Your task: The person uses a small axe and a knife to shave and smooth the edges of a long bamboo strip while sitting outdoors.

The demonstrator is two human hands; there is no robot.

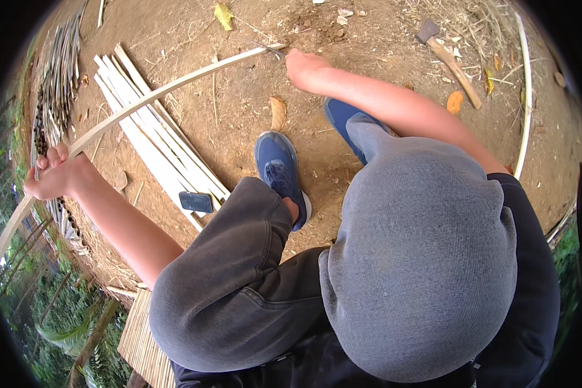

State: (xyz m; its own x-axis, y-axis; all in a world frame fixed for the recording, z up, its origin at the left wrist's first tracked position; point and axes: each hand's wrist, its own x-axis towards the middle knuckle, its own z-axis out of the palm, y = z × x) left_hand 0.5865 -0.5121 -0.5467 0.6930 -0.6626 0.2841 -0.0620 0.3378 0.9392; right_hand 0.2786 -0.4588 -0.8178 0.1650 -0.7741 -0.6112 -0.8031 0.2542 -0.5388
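Note:
My left hand [57, 174] is closed around a long pale bamboo strip [168, 87], which bends from the lower left rim up to the top middle. At the strip's far end my right hand [304, 66] is closed in a fist. A thin dark blade [273, 51], seemingly a knife's, sticks out of that fist to the left, against or just beside the strip's tip. The fist hides its handle. Under the held strip lies a stack of pale split strips [152, 139] on the ground. A dark phone [196, 202] rests on the stack's near end.
A hatchet [449, 61] with a wooden handle lies at the upper right. Beyond it a long pale strip [526, 97] curves along the right rim. A bundle of thin dark sticks [61, 71] is at the upper left. My blue shoes [277, 158] stand on bare earth with scattered leaves.

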